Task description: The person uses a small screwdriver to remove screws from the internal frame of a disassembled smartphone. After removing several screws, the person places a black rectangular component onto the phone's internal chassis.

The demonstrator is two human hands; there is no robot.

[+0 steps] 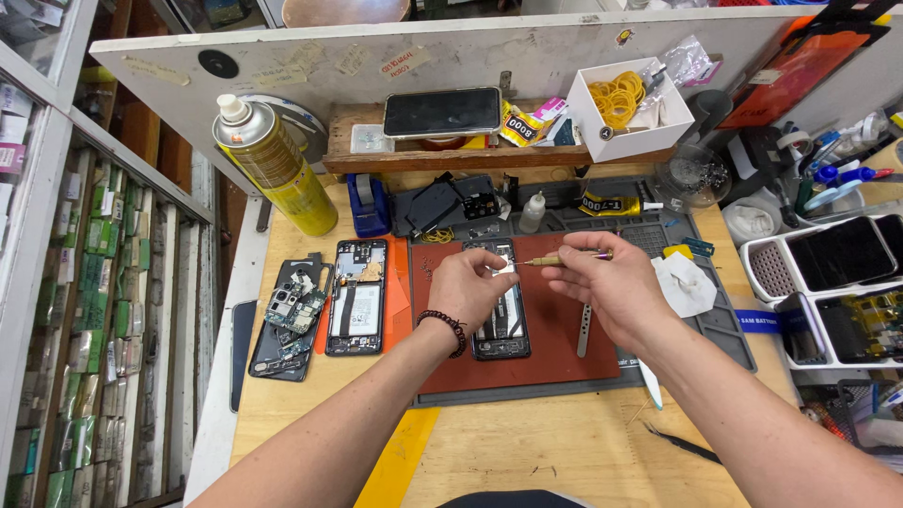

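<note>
We have an opened phone [500,315] lying on the red mat [555,348], back cover off, internals exposed, so disassembly looks well underway; judging by loose parts, more small pieces likely remain to come out. Our left hand [470,287] rests over the phone's upper half, fingers [491,266] pinched together near the top edge, apparently touching it; what they pinch is too small to tell. Our right hand [611,282] hovers just right of the phone, fingers closed around a thin brass screwdriver [564,259] held level, tip pointing left toward the left fingertips above the phone's top. Left of the mat, a second opened phone [357,296] and a stripped frame with boards [287,320] lie on the tabletop [527,452], a yellow spray can [277,169] behind them
</note>
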